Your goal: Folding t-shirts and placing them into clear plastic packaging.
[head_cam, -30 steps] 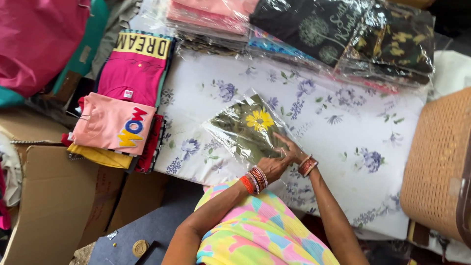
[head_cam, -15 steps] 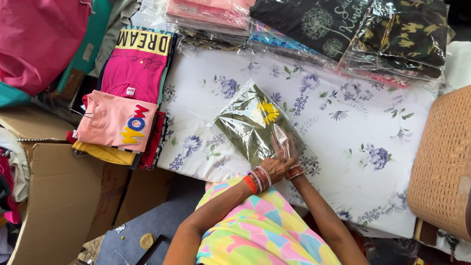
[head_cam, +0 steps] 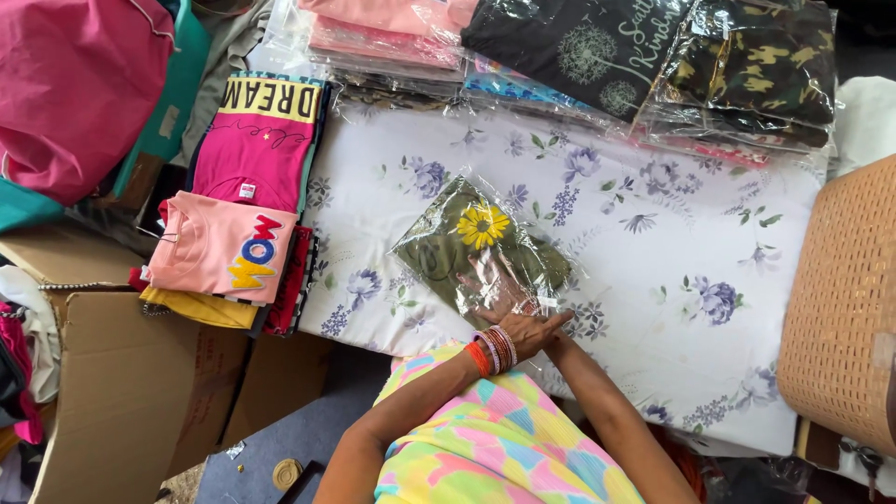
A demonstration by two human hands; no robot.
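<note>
Left hand [head_cam: 527,329] spread flat on the bagged olive shirt [head_cam: 476,247] (now turned more upright on the floral sheet [head_cam: 653,271]); right hand hidden, state indeterminable.

Bagged shirt [head_cam: 476,247] lies mid-frame on the sheet [head_cam: 653,308], both hands [head_cam: 527,327] at its lower edge. Bagged garments [head_cam: 597,56] stacked along top; folded shirts [head_cam: 238,201] left, basket [head_cam: 845,308] right, cardboard box [head_cam: 121,392] lower left.
</note>
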